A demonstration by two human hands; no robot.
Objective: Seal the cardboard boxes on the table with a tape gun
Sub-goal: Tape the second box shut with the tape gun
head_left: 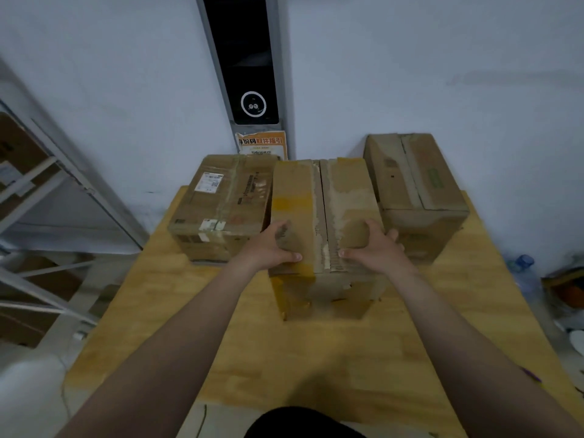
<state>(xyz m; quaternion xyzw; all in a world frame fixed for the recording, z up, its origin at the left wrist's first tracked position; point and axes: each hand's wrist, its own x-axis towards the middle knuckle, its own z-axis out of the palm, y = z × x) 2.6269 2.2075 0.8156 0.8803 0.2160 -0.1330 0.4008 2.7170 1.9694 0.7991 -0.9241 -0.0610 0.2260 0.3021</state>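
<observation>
Three cardboard boxes stand on the wooden table (316,358). The middle box (322,197) is nearest me, its two top flaps meeting at a bare, torn seam. My left hand (273,245) grips its left flap at the near edge, thumb on top, fingers over the side. My right hand (376,245) grips the right flap the same way. The left box (221,200) bears a white label and clear tape. The right box (414,178) stands against the wall. No tape gun is in view.
A metal shelf frame (47,191) with cardboard stands at the left. A dark panel (249,64) and an orange notice (264,147) hang on the wall behind. A plastic bottle (523,267) and clutter lie on the floor at the right.
</observation>
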